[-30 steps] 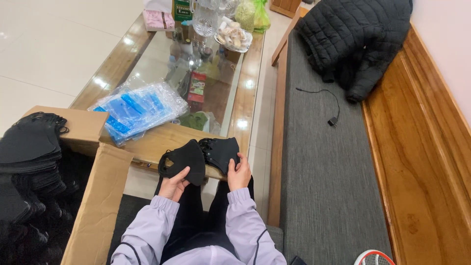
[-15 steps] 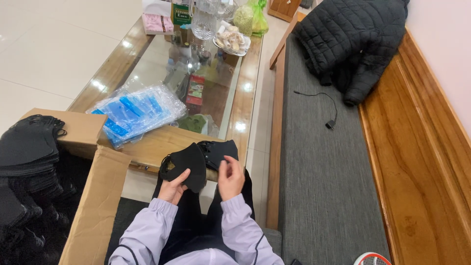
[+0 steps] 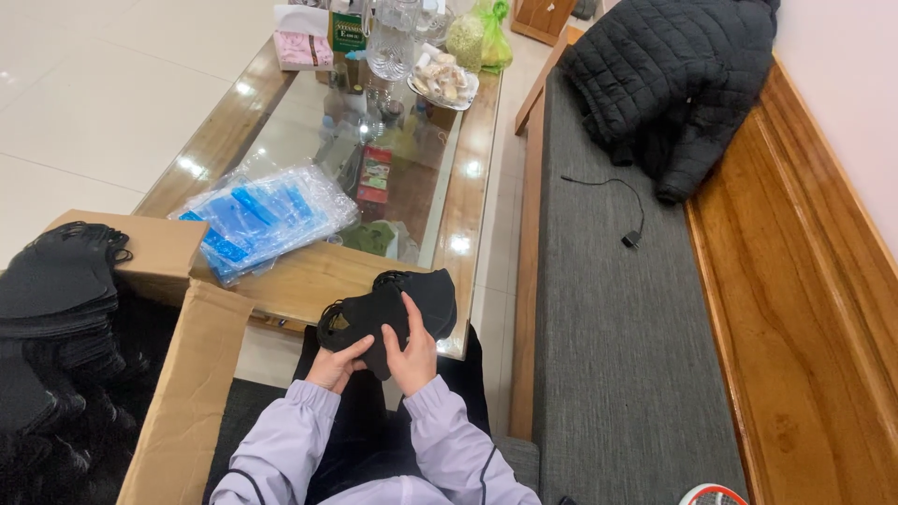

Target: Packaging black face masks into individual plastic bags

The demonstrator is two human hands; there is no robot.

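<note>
Both closed on one stack of black face masks (image 3: pixel 388 313), held over the lap at the near edge of the glass-topped worktop (image 3: pixel 281 140): left hand (image 3: pixel 337 365) gripping from below at the left end, right hand (image 3: pixel 412 355) clasping the middle, fingers over the top. At far left, an open cardboard box (image 3: pixel 178 374) heaped with more black masks (image 3: pixel 56 281). On the worktop, a bundle of blue-printed clear bags (image 3: pixel 262 215). Further right, a black quilted jacket (image 3: pixel 664 84) lying on a grey-cushioned wooden bench (image 3: pixel 608 327).
</note>
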